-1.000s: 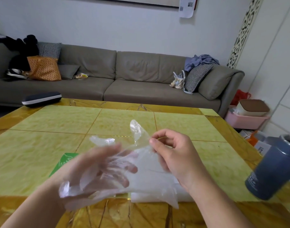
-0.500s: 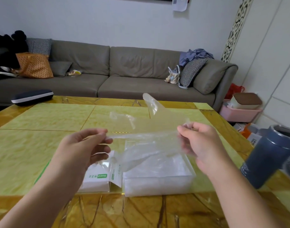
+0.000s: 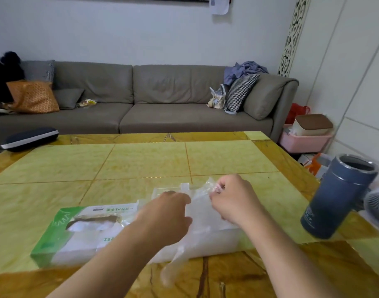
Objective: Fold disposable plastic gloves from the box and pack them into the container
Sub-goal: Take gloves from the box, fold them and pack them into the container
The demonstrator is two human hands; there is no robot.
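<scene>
1. Right hand [image 3: 233,201]: we see its grip pinching a top corner of the clear plastic glove [image 3: 197,214]; the left hand [image 3: 166,214] holds the glove's other side, fingers curled under and hidden from us.
2. The glove hangs over the clear container [image 3: 216,239], its lower part trailing past the near wall onto the worktop [image 3: 141,162].
3. The glove box [image 3: 76,231], green and white, lies just left of the container; its print is too blurred to read.
4. Around: a blue flask [image 3: 339,196] at right, a dark case [image 3: 29,138] far left, a grey sofa [image 3: 141,100] behind.
</scene>
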